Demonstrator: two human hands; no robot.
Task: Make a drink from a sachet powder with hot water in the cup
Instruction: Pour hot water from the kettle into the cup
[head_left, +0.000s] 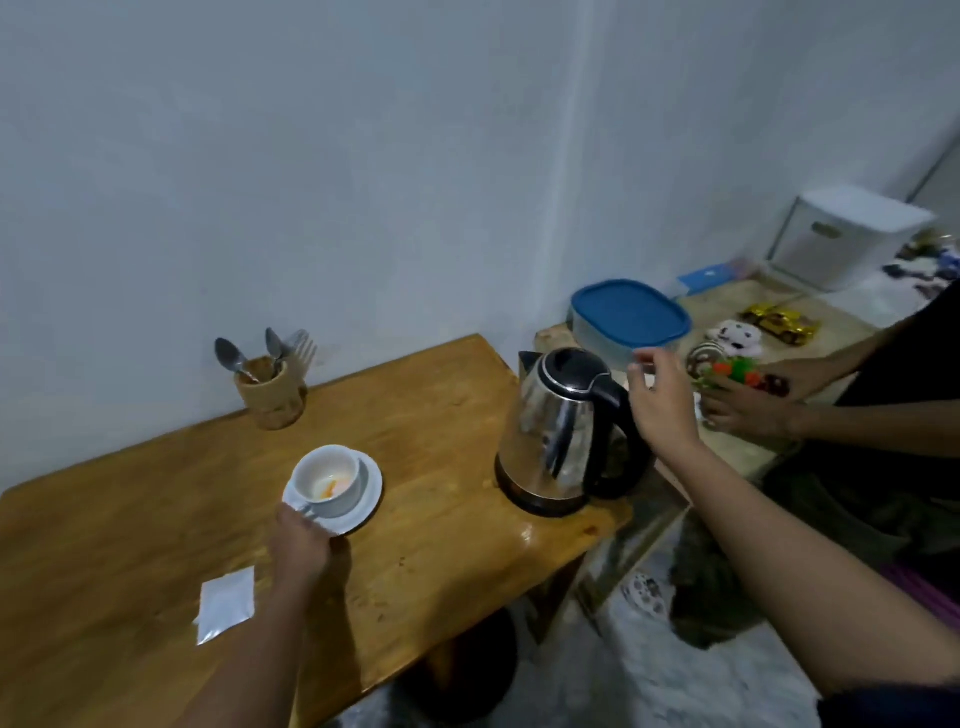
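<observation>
A white cup (328, 478) with orange powder at its bottom stands on a white saucer (368, 493) on the wooden table (156, 519). My left hand (301, 543) grips the saucer's near rim. A steel electric kettle (563, 431) with a black lid and handle stands at the table's right end. My right hand (662, 400) hovers open just right of the kettle's handle, not touching it. A torn white sachet (226, 603) lies flat on the table, left of my left forearm.
A wooden holder (270, 387) with spoons and a fork stands by the wall. Another person's hand (748, 410) rests on a lower side table holding a blue-lidded container (631, 314), toys and snacks. A white bin (841, 234) stands at the far right.
</observation>
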